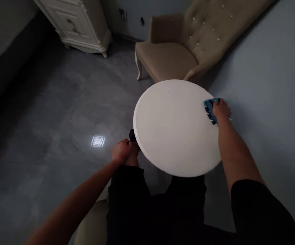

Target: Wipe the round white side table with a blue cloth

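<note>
- The grey floor point(60, 102) is lost in shadow toward the left, where the edges are hard to make out
- The tan chair point(168, 58), set with shiny buttons, is cut off at the top, and its near side is hidden by the desk
- The pale carved cabinet point(71, 23) is cut off by the upper edge, only its lower part being shown
- The round white desk point(178, 129) is seen between the chair and the person's black-clad legs; its top is smooth and rimmed, marked by a small dark speck, and its support is hidden
- The pale seat point(93, 221) is mostly covered by the legs
- The left hand point(123, 149) is blurred and placed by the bare left leg; its grip is curled, but whether anything is held cannot be told
- The right hand point(222, 109) is bent over the desk's right edge, its grip closed on the cloth
- The blue cloth point(209, 110), patterned in navy and white, is bunched on the desk's right rim and partly covered by the fingers
- A bright square point(97, 141) is seen on the floor
</note>
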Tool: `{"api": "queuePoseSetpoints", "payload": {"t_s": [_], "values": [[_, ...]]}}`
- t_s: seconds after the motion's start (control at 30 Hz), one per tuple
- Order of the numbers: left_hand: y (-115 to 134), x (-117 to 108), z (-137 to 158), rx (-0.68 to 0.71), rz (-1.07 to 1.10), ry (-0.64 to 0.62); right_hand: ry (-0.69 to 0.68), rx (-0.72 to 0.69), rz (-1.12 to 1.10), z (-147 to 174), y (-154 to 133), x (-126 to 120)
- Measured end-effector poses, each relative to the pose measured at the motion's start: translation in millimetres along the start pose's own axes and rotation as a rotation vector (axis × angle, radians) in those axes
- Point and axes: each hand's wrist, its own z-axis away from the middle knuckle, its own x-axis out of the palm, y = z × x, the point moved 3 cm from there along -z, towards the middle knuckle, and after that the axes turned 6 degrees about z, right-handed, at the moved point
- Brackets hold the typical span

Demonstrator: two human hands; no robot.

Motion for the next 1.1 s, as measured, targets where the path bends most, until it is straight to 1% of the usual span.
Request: {"api": "queuePoseSetpoints", "payload": {"t_s": [0.07, 0.13, 0.2, 0.27, 0.37, 0.43, 0.5, 0.57, 0.6, 0.67, 0.73, 0.8, 0.9, 0.97, 1.03, 1.1], "values": [[-2, -1, -3, -0.011, 0.012, -0.01, 0.019, -0.026, 0.02, -17, -52, -2], [-4, -2, -5, -0.015, 0.021, -0.011, 0.028, -0.106, 0.025, -25, -109, -4], [-8, -4, -7, -0.021, 0.024, -0.006, 0.015, -0.238, 0.01, -22, -167, -4], [-12, -6, -9, -0.034, 0.023, 0.002, -0.001, -0.374, -0.019, -8, -223, -4], [-16, -9, -9, -0.053, 0.016, 0.006, -0.011, -0.549, -0.065, 33, -294, -5], [-15, -9, -8, -0.065, 0.004, 0.01, -0.024, -0.668, -0.114, 71, -328, -5], [-14, -9, -7, -0.073, -0.009, 0.016, -0.05, -0.778, -0.155, 114, -348, -7], [-11, -8, -6, -0.074, -0.019, 0.022, -0.083, -0.894, -0.175, 159, -355, -9], [-9, -8, -5, -0.071, -0.025, 0.026, -0.095, -0.956, -0.181, 182, -353, -11], [-5, -9, -2, -0.066, -0.039, 0.035, -0.105, -1.075, -0.191, 228, -341, -14], [-1, -12, 3, -0.067, -0.056, 0.049, -0.102, -1.163, -0.188, 273, -315, -16], [3, -14, 9, -0.046, -0.071, 0.046, -0.09, -1.24, -0.173, 317, -278, -15], [10, -13, 18, -0.025, -0.082, 0.04, -0.057, -1.32, -0.149, 374, -203, -12], [13, -11, 22, -0.03, -0.087, 0.067, -0.058, -1.311, -0.139, 398, -144, -8], [15, -8, 24, -0.024, -0.086, 0.093, -0.085, -1.264, -0.137, 410, -83, -5], [15, -5, 24, -0.002, -0.076, 0.1, -0.12, -1.178, -0.128, 409, -22, -1]]}}
